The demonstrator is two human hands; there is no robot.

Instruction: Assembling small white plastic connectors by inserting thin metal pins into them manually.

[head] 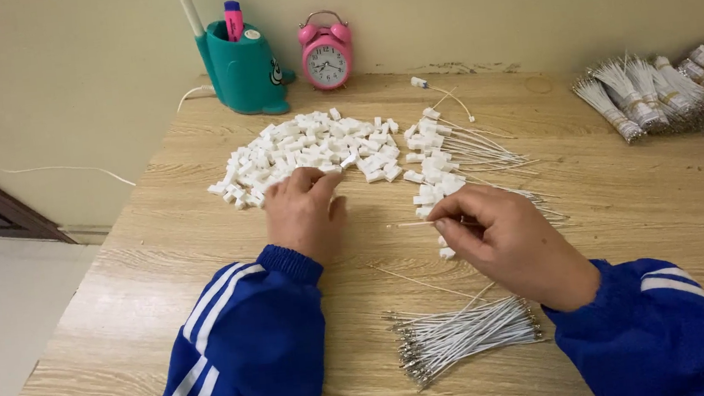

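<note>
Left hand (304,215) lies palm down near the middle of the desk (163,265), fingertips reaching into the near edge of the cap pile (305,149). Fingers are curled together at the pile; whether they grip a cap cannot be told.

Right hand (509,248) sits right of the left hand, the two well apart. Thumb and forefinger are pinched shut on a thin white wire (412,224), whose free end points left toward the left hand.

Cap pile: small white plastic pieces, spread loosely at the desk's middle, toward the far edge. Just right of it lies the finished heap (442,164), wires with white caps on, tails trailing right. A single capped wire (442,97) lies apart, nearer the far edge.

Bare wires (466,332): a loose bundle with metal tips, near the front edge, just below the right hand. One stray wire (427,283) lies between the bundle and the hands.

Far right corner: tied bundles (657,95) of white wires, with yellow ones at the edge of view.

Far edge, against the wall: teal holder (243,67) with a pink marker (233,20), and a pink clock (326,54) just right of it.

Both sleeves (247,352) are blue with white stripes.
</note>
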